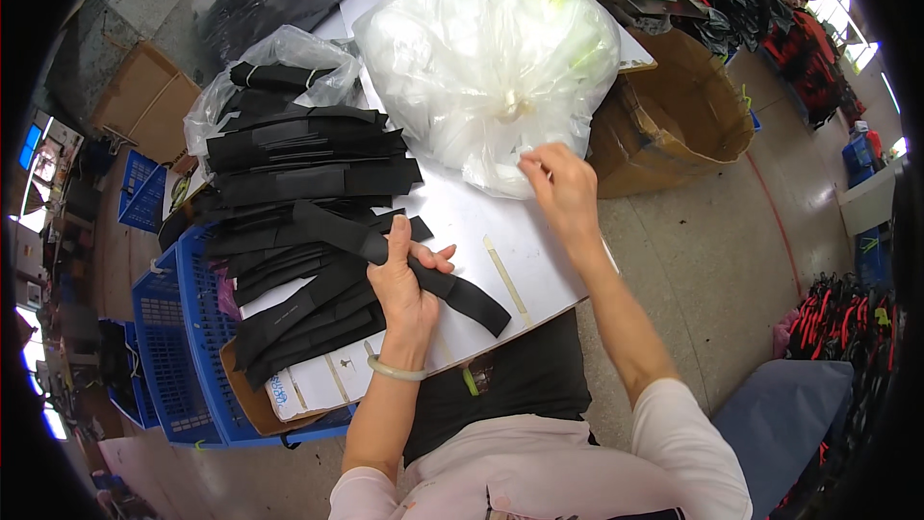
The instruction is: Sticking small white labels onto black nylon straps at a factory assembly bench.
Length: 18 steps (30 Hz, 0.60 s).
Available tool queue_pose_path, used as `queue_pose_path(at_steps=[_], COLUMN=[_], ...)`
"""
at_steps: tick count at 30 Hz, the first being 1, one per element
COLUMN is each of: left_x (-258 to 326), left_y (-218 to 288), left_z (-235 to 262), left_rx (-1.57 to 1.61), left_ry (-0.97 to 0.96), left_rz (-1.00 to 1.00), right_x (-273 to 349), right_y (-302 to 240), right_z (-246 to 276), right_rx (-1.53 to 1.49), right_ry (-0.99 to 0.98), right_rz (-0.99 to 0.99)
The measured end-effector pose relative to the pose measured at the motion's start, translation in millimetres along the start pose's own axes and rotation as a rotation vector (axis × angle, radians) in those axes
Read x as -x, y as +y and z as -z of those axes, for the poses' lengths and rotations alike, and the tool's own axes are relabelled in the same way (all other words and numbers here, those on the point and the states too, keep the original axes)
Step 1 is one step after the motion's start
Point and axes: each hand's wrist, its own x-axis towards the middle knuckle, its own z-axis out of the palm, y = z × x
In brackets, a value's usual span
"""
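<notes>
My left hand [406,279], wearing a pale bangle, is closed round a black fabric strip [474,306]. The strip's free end points down and to the right, over the front of the white table [462,207]. Beside and beyond this hand lie stacked black fabric strips [303,183], fanned across the table's left part. Over at the right, my right hand [566,195] has thumb and forefinger pinched together against the lower edge of a large clear plastic bag [481,48]. A whitish bit shows at those fingertips, too small to name. Pale contents fill the bag.
Blue plastic crates [197,337] stand along the table's left side. A cardboard box [664,125], its top uncovered, stands on the floor at the right. Another plastic bag [274,0] with dark contents sits at the far left. Red-and-black goods [837,347] are piled at the right.
</notes>
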Motion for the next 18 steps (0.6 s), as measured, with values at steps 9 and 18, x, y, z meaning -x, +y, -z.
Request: queue_pose_path(at_steps=[9, 18], left_x=[10.4, 17.2], left_y=[0.6, 5.6], left_z=[9.5, 5.5], left_rx=[0.014, -0.019], left_ry=[-0.02, -0.12], left_rz=[0.042, 0.055], right_x=[-15.7, -8.4], right_y=[29.4, 34.2], right_z=[-39.2, -54.6], right_rx=[0.516, 0.536], right_ry=[-0.312, -0.1], right_rz=[0.1, 0.309])
